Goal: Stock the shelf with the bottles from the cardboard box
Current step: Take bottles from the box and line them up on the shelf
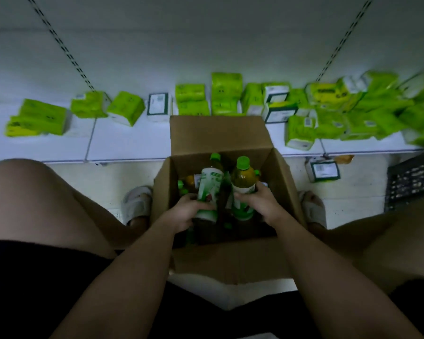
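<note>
Bottles (209, 189) half-hidden behind hands (186, 211)

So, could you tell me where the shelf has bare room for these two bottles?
The shelf is bare left of the cardboard box, in front of the tissue packs. Right of the box, tissue packs crowd it. The left hand and right hand each hold a bottle.

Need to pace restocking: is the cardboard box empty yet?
Not empty. The box still holds bottles beside the two gripped by the left hand and right hand.
</note>
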{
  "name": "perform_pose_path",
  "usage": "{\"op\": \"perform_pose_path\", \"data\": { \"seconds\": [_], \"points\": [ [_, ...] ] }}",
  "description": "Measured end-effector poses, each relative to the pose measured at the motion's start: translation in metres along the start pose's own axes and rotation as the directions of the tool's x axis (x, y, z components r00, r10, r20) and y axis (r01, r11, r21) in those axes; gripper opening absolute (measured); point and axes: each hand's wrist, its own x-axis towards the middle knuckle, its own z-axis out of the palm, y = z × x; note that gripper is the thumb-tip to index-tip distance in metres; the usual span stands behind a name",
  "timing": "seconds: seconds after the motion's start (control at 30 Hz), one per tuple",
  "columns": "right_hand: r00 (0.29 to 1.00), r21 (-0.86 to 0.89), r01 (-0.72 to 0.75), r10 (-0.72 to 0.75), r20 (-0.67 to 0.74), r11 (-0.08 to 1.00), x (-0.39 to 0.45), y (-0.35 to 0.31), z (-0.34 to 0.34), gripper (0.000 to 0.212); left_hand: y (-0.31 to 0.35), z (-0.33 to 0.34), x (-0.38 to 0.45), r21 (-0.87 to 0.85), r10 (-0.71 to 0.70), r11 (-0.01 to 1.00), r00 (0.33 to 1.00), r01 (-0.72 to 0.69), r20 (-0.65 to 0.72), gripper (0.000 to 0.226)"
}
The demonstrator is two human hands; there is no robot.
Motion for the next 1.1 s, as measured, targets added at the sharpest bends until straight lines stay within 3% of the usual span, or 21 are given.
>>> {"op": "perform_pose_path", "data": {
  "seconds": [0.13, 0.3, 0.43, 0.53, 0.6, 0.77, 0.87, 1.0, 1.1],
  "points": [
    [0.997, 0.114, 0.08, -0.082, 0.007, 0.99, -0.02, -0.032, 0.014, 0.061, 0.019, -0.002, -0.026, -0.093, 0.162, 0.983, 0.986, -0.158, 0.032, 0.099],
    [0.968, 0.123, 0.247, -0.251, 0.01, 0.961, -0.042, -0.071, 0.026, 0.047, 0.044, -0.003, -0.054, -0.126, 0.319, 0.943, 0.944, -0.307, 0.082, 0.071],
    [0.92, 0.131, 0.391, -0.381, -0.093, 0.911, -0.058, -0.111, 0.029, 0.038, 0.075, -0.006, -0.078, -0.146, 0.464, 0.884, 0.871, -0.444, 0.164, 0.056],
    [0.875, 0.176, 0.481, -0.456, -0.164, 0.859, -0.069, -0.14, 0.028, 0.037, 0.103, -0.011, -0.1, -0.195, 0.551, 0.833, 0.809, -0.518, 0.204, 0.076],
    [0.838, 0.193, 0.542, -0.511, -0.191, 0.818, -0.08, -0.165, 0.026, 0.037, 0.123, -0.016, -0.115, -0.185, 0.589, 0.808, 0.774, -0.559, 0.232, 0.096],
    [0.713, 0.178, 0.701, -0.678, -0.181, 0.69, -0.112, -0.243, 0.021, 0.021, 0.184, -0.035, -0.167, -0.136, 0.676, 0.724, 0.655, -0.676, 0.338, 0.098],
    [0.621, 0.164, 0.784, -0.765, -0.172, 0.599, -0.138, -0.295, 0.027, 0.026, 0.223, -0.045, -0.206, -0.087, 0.719, 0.651, 0.575, -0.754, 0.391, 0.1],
    [0.521, 0.107, 0.853, -0.833, -0.184, 0.51, -0.159, -0.358, 0.039, 0.022, 0.276, -0.056, -0.253, -0.071, 0.806, 0.523, 0.466, -0.849, 0.365, 0.102],
    [0.479, 0.089, 0.878, -0.861, -0.168, 0.471, -0.163, -0.405, 0.048, 0.038, 0.314, -0.064, -0.283, -0.033, 0.878, 0.422, 0.4, -0.906, 0.264, 0.111]
  ]
}}
